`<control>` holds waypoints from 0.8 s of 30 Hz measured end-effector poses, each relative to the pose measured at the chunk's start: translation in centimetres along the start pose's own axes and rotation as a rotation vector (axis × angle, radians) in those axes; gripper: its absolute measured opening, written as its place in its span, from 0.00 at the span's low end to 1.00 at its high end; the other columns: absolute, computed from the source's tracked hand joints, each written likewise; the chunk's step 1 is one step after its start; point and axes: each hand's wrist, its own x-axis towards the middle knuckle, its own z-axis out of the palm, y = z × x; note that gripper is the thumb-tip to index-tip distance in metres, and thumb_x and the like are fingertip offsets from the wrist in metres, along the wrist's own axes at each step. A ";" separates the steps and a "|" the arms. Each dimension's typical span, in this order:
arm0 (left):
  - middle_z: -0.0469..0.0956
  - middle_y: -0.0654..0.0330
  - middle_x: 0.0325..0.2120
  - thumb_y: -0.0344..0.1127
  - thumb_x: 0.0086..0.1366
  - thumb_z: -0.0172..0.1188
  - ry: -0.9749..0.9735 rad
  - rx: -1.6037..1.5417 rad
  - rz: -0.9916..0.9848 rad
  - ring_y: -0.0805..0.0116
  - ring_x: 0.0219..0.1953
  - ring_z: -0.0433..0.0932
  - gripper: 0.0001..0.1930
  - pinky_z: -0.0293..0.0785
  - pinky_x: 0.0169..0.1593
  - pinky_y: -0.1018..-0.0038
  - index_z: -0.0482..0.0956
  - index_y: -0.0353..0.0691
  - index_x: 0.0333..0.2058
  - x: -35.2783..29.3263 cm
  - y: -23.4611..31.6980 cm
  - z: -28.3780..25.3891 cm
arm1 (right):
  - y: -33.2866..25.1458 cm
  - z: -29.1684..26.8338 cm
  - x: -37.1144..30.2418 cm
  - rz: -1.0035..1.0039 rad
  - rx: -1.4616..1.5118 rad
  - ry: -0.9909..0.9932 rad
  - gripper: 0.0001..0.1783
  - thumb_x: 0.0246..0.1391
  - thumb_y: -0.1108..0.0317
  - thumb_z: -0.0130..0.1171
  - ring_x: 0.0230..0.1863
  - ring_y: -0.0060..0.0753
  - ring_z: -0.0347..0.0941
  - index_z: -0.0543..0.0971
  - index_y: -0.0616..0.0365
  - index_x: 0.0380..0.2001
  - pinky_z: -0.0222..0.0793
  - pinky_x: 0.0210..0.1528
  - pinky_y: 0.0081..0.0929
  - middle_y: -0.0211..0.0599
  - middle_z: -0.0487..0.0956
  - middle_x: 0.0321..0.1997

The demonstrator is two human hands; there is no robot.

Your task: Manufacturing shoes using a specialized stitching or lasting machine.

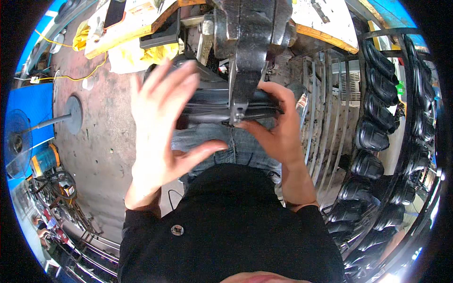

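Observation:
A black machine arm [247, 61] comes down in front of me and narrows to a small metal head. Under this head lies a glossy black leather-like piece [205, 100], partly covered by the arm and my hands. My right hand [282, 134] grips its right end, thumb at the near edge and fingers curled over the far side. My left hand [158, 125] is raised at the piece's left end, fingers stretched and thumb apart, slightly blurred; it holds nothing. Whether its fingertips touch the piece is hard to tell.
White-topped tables with wooden edges [325, 23] flank the machine. Yellow cloth [141, 57] hangs below the left one. Racks of black shoe-like pieces [370, 134] stand at right, beyond metal rails [330, 129]. A standing fan [19, 139] is at far left.

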 end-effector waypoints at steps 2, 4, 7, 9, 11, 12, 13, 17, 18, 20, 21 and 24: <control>0.74 0.51 0.61 0.51 0.49 0.77 0.005 -0.035 0.039 0.43 0.67 0.67 0.44 0.48 0.72 0.42 0.71 0.40 0.63 1.2 0.5 0.2 | -0.8 0.1 0.4 -0.081 -0.169 -0.045 0.36 0.48 0.64 0.76 0.58 0.50 0.77 0.71 0.57 0.58 0.72 0.59 0.39 0.46 0.78 0.57; 0.75 0.51 0.59 0.49 0.49 0.77 -0.055 -0.086 0.003 0.45 0.65 0.69 0.41 0.53 0.71 0.45 0.73 0.39 0.60 2.2 0.7 0.0 | -1.0 0.0 0.3 -0.100 -0.182 -0.052 0.35 0.49 0.65 0.75 0.58 0.53 0.77 0.70 0.57 0.58 0.72 0.59 0.39 0.47 0.78 0.57; 0.78 0.52 0.55 0.44 0.49 0.77 -0.139 -0.175 -0.051 0.48 0.61 0.74 0.37 0.62 0.67 0.49 0.75 0.38 0.57 2.7 0.5 0.5 | -1.6 0.2 0.4 -0.094 -0.204 -0.093 0.35 0.49 0.67 0.73 0.58 0.56 0.76 0.70 0.56 0.59 0.73 0.58 0.40 0.48 0.77 0.58; 0.79 0.52 0.52 0.41 0.49 0.77 -0.164 -0.213 -0.066 0.49 0.59 0.76 0.35 0.66 0.65 0.51 0.76 0.38 0.55 2.6 0.2 1.1 | -2.5 0.3 0.6 -0.068 -0.214 -0.124 0.35 0.48 0.69 0.72 0.58 0.56 0.76 0.70 0.56 0.60 0.73 0.58 0.41 0.48 0.77 0.58; 0.81 0.53 0.48 0.34 0.47 0.78 -0.153 -0.396 -0.104 0.51 0.53 0.80 0.31 0.73 0.61 0.59 0.77 0.37 0.52 2.3 -0.1 1.8 | -3.5 0.4 0.9 -0.045 -0.275 -0.140 0.36 0.46 0.71 0.71 0.58 0.55 0.75 0.70 0.56 0.60 0.73 0.59 0.43 0.46 0.77 0.58; 0.81 0.53 0.48 0.34 0.47 0.78 -0.159 -0.396 -0.103 0.51 0.53 0.80 0.31 0.73 0.61 0.59 0.77 0.37 0.52 2.2 -0.2 1.9 | -4.0 0.2 1.1 -0.042 -0.273 -0.136 0.36 0.46 0.71 0.71 0.58 0.55 0.75 0.70 0.56 0.60 0.73 0.59 0.43 0.46 0.77 0.58; 0.82 0.54 0.46 0.32 0.47 0.78 -0.171 -0.475 -0.178 0.55 0.51 0.81 0.31 0.74 0.59 0.63 0.78 0.37 0.52 2.1 -0.2 2.0 | -4.4 0.0 1.2 -0.066 -0.316 -0.148 0.35 0.47 0.71 0.70 0.58 0.54 0.75 0.70 0.56 0.60 0.72 0.59 0.43 0.45 0.77 0.57; 0.82 0.57 0.45 0.26 0.46 0.79 -0.142 -0.658 -0.269 0.67 0.48 0.82 0.30 0.76 0.54 0.71 0.79 0.35 0.50 1.2 -1.0 2.9 | -3.1 -0.3 1.3 -0.168 -0.337 -0.169 0.40 0.43 0.68 0.75 0.61 0.50 0.73 0.70 0.54 0.61 0.72 0.59 0.40 0.43 0.76 0.59; 0.82 0.57 0.45 0.26 0.46 0.79 -0.145 -0.657 -0.271 0.67 0.48 0.82 0.30 0.76 0.54 0.71 0.79 0.35 0.50 0.8 -1.3 3.5 | -2.2 -0.4 1.2 -0.166 -0.334 -0.168 0.40 0.43 0.68 0.75 0.61 0.50 0.73 0.70 0.54 0.61 0.72 0.59 0.40 0.43 0.76 0.59; 0.82 0.59 0.46 0.24 0.46 0.80 -0.056 -0.976 -0.371 0.69 0.49 0.80 0.31 0.77 0.54 0.70 0.79 0.35 0.51 -0.1 -1.8 4.9 | 0.8 -0.9 0.7 -0.188 -0.056 -0.128 0.46 0.37 0.65 0.81 0.67 0.46 0.68 0.70 0.53 0.62 0.70 0.60 0.40 0.43 0.71 0.64; 0.81 0.57 0.48 0.22 0.46 0.80 -0.073 -1.029 -0.399 0.68 0.50 0.80 0.31 0.76 0.55 0.70 0.78 0.34 0.52 -0.5 -2.0 5.3 | 3.1 -1.5 0.4 -0.233 -0.098 -0.161 0.59 0.32 0.64 0.84 0.72 0.45 0.60 0.63 0.52 0.69 0.66 0.65 0.41 0.44 0.64 0.70; 0.81 0.57 0.48 0.22 0.48 0.79 -0.062 -1.177 -0.447 0.68 0.52 0.79 0.32 0.75 0.57 0.70 0.76 0.34 0.53 -1.2 -2.1 6.2 | 10.5 -0.9 -2.5 0.072 0.061 -0.136 0.68 0.31 0.66 0.85 0.76 0.43 0.56 0.54 0.52 0.74 0.56 0.73 0.41 0.43 0.60 0.74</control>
